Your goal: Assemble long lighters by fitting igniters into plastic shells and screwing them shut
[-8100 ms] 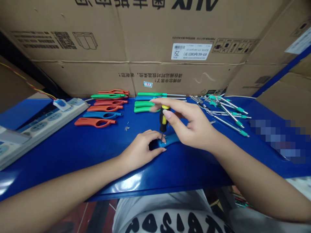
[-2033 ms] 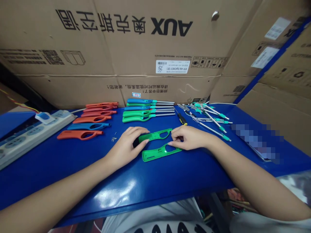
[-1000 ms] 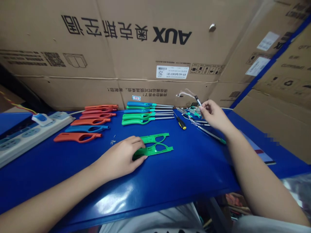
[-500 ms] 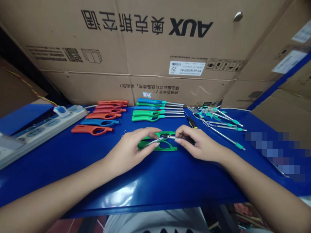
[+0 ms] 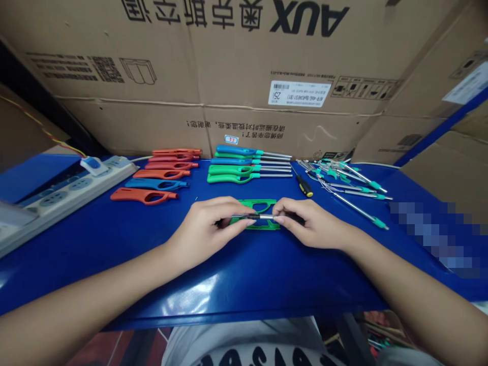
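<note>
Both hands meet over two green plastic lighter shell halves [image 5: 262,226] that lie on the blue table with their hollow sides up. Between my fingertips runs a slim metal tube with a black end [image 5: 266,217]. My left hand [image 5: 213,223] is closed, thumb and fingers pinching the black end. On the silver part to the right, my right hand [image 5: 310,222] also pinches the tube. The palms and curled fingers hide what else may be in them.
Red and blue handle shells [image 5: 145,195] lie at left beside a power strip [image 5: 63,195]. Lighters with metal barrels [image 5: 232,172] sit behind my hands. A screwdriver [image 5: 304,186] and a pile of wired metal tubes [image 5: 358,208] are at right. Cardboard [image 5: 229,91] stands behind.
My left fingers have moved onto the tube's black end; the white wires that showed beside it are now hidden. The view has shifted slightly.
</note>
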